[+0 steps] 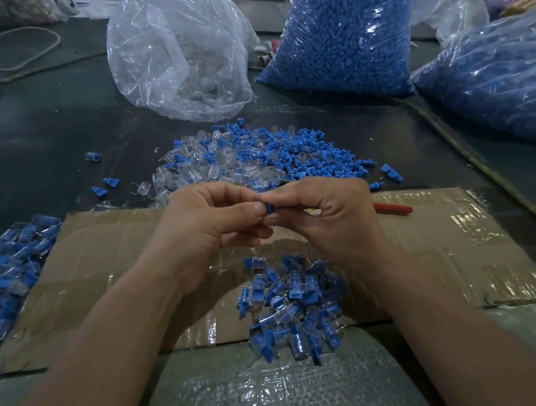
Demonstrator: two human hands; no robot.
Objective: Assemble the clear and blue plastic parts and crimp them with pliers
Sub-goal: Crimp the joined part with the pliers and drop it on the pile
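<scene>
Blue part [270, 210]: pinched between both hands, held above the cardboard [97, 259], mid-scene.
Left hand [209, 231]: thumb + fingers curled, gripping the part's left end.
Right hand [327, 225]: fingertips pinch its right end; clear piece in there? can't tell.
Loose pile [247, 161]: clear & blue bits mixed, just beyond the hands.
Joined pile [293, 301]: on cardboard, between the wrists.
Red handle [393, 208]: on cardboard, right of the hands, partly hidden.
Back of table: clear-parts bag [179, 54], blue-parts bag [346, 29].
</scene>
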